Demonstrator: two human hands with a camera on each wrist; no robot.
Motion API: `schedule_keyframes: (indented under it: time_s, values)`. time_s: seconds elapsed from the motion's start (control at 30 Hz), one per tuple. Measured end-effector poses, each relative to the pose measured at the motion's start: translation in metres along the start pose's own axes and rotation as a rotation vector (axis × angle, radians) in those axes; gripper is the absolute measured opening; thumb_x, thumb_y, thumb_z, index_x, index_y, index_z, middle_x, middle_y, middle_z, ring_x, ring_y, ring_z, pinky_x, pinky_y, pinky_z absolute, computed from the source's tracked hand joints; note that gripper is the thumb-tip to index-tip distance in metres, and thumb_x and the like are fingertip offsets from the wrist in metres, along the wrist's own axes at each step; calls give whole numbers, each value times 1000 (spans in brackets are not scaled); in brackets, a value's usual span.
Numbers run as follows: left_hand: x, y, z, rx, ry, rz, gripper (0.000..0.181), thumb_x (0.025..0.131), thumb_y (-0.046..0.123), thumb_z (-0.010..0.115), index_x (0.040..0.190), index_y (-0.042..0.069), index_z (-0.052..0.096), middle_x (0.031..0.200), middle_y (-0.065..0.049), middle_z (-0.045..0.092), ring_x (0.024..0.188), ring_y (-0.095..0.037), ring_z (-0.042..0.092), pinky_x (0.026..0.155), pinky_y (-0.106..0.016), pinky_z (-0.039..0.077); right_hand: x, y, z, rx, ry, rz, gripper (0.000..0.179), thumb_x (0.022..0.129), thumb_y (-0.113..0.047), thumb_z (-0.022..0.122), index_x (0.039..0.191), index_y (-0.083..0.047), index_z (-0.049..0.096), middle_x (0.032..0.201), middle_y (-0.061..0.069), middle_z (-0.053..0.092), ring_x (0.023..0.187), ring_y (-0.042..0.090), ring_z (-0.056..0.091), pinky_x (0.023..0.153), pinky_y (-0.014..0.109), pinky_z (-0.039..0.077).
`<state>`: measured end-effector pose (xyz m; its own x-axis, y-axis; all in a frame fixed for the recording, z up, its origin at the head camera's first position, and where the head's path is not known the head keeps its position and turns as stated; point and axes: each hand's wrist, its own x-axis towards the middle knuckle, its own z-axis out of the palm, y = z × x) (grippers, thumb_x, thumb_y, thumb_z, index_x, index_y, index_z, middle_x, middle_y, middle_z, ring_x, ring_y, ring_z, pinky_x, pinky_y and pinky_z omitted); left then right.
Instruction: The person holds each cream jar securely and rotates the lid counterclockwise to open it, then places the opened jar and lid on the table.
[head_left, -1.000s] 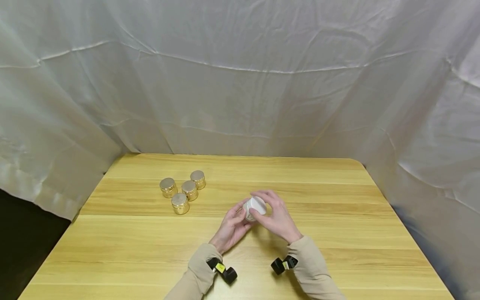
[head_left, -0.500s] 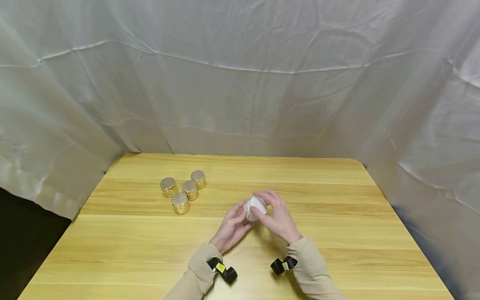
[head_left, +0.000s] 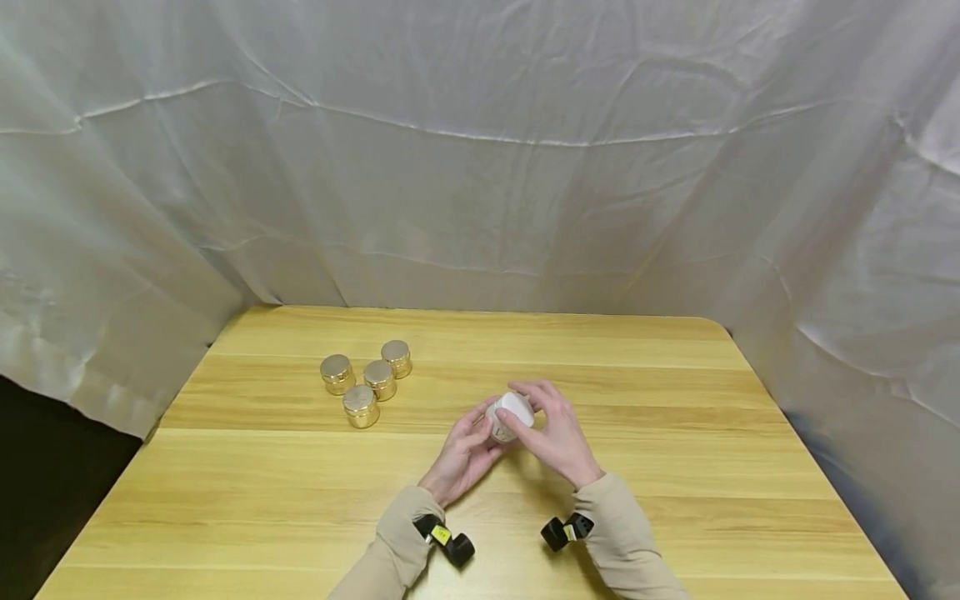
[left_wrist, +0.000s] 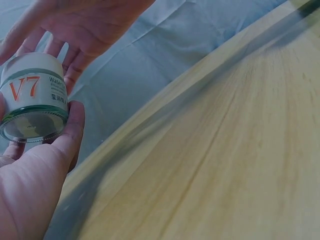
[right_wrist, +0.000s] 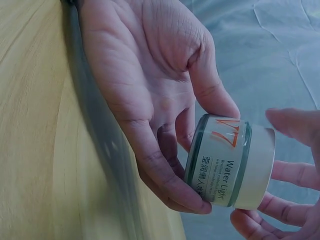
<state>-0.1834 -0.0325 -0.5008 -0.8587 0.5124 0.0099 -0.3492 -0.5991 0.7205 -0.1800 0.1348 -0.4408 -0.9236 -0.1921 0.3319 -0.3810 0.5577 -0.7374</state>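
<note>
A small glass cream jar (left_wrist: 37, 92) with orange "V7" lettering is held in both hands above the table. My left hand (head_left: 461, 462) grips the glass body, its thumb and fingers on either side. From the right, my right hand (head_left: 558, 437) has its thumb and fingers about the white lid (head_left: 517, 407), which sits on the jar. In the right wrist view the label (right_wrist: 220, 160) faces the camera and the jar lies tilted on its side. The left wrist view shows the clear base, with the left hand (left_wrist: 37, 175) below it.
Several gold-coloured lidded jars (head_left: 361, 407) stand grouped at the left of the wooden table (head_left: 675, 400). Pale grey fabric (head_left: 480, 192) hangs behind the table and along its sides. Black cameras (head_left: 453, 550) are strapped to both wrists.
The fingers of my right hand have shifted slightly to the right around the lid. My left hand and the gold-coloured jars look the same.
</note>
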Motion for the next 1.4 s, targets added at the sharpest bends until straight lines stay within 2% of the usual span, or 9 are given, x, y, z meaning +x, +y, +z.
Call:
schedule_keyframes:
  time_s: [0.17, 0.3, 0.63, 0.83, 0.97, 1.13, 1.23, 1.4]
  values:
    - [0, 0, -1, -1, -5, 0, 57, 107, 7, 34, 156, -3, 9, 164, -23, 11, 127, -14, 53, 119, -33, 43, 0, 0, -2, 33, -36, -22, 43, 85, -14, 75, 126, -5, 66, 120, 15, 66, 104, 29, 63, 90, 56, 53]
    - [0, 0, -1, 2, -7, 2, 57, 107, 7, 35, 156, -3, 9, 164, -23, 10, 128, -13, 52, 118, -32, 43, -1, 0, -3, 52, -52, -34, 45, 86, -16, 75, 129, -7, 66, 124, 15, 65, 115, 33, 60, 95, 59, 51]
    - [0, -1, -1, 10, 2, 7, 56, 107, 10, 37, 156, -3, 11, 160, -19, 23, 127, -14, 53, 119, -34, 42, -1, 2, 0, 11, 12, 9, 44, 85, -22, 79, 123, -3, 68, 118, 14, 67, 98, 25, 62, 86, 51, 54]
    - [0, 0, 0, 0, 2, 2, 56, 107, 7, 35, 156, -2, 11, 163, -21, 16, 128, -15, 52, 119, -33, 43, -1, 2, -2, 32, -27, -41, 41, 84, -14, 77, 123, -5, 68, 118, 15, 67, 105, 29, 62, 88, 53, 54]
    - [0, 0, -1, 0, 1, 3, 57, 107, 7, 36, 156, -3, 11, 163, -22, 14, 128, -14, 52, 118, -31, 44, -1, 2, -2, 43, -38, -30, 45, 85, -18, 77, 127, -7, 66, 122, 15, 65, 111, 31, 61, 92, 56, 53]
    - [0, -1, -1, -5, 8, 0, 58, 106, 8, 38, 156, -3, 11, 160, -18, 21, 126, -14, 53, 117, -31, 44, -1, 2, 0, 15, -1, 25, 46, 85, -24, 79, 127, -7, 67, 121, 14, 66, 102, 26, 61, 89, 52, 53]
    - [0, -1, -1, -9, 15, -1, 57, 106, 8, 38, 156, -2, 12, 158, -17, 23, 127, -14, 53, 118, -32, 44, -1, 2, 0, 2, 9, 23, 45, 85, -22, 80, 125, -5, 67, 119, 15, 66, 97, 25, 61, 85, 49, 54]
    - [1, -1, -1, 8, 12, 1, 56, 107, 8, 37, 156, -3, 13, 161, -21, 18, 129, -16, 51, 119, -34, 42, -2, 2, -2, 19, -13, 1, 43, 84, -16, 78, 124, -5, 68, 119, 15, 66, 98, 26, 62, 85, 50, 54]
